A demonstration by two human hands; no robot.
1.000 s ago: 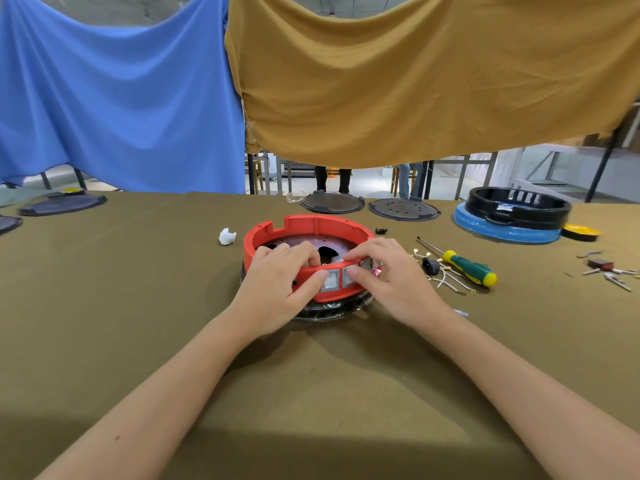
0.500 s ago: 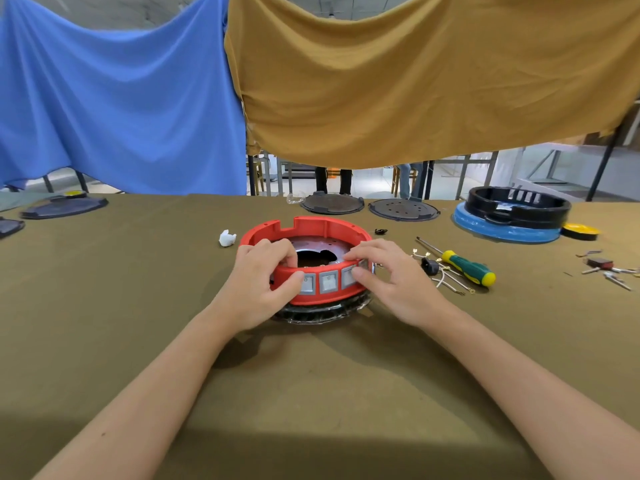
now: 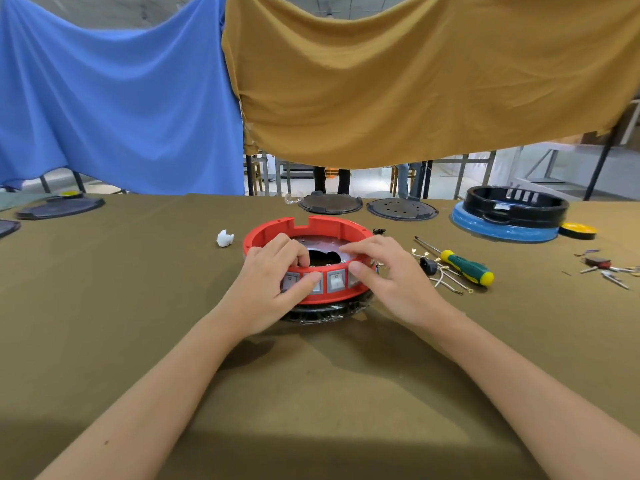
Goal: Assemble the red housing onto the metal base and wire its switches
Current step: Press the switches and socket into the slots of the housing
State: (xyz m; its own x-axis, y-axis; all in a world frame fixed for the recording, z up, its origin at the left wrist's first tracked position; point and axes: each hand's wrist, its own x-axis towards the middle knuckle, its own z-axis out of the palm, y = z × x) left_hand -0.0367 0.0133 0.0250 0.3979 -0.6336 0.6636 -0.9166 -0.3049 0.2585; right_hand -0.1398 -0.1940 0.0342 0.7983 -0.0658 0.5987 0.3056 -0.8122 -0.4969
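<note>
Red housing [image 3: 313, 227] sits on the metal base [image 3: 325, 311] mid-tabletop, both the left hand [image 3: 266, 292] and right hand [image 3: 391, 275] gripping its near rim over the fitted switches [image 3: 335, 280]; wiring appears outstanding, loose wires [image 3: 446, 280] lying toward the right edge.

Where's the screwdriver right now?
The screwdriver lies on the table right of the red housing, just beyond the right hand, beside loose wires.
</note>
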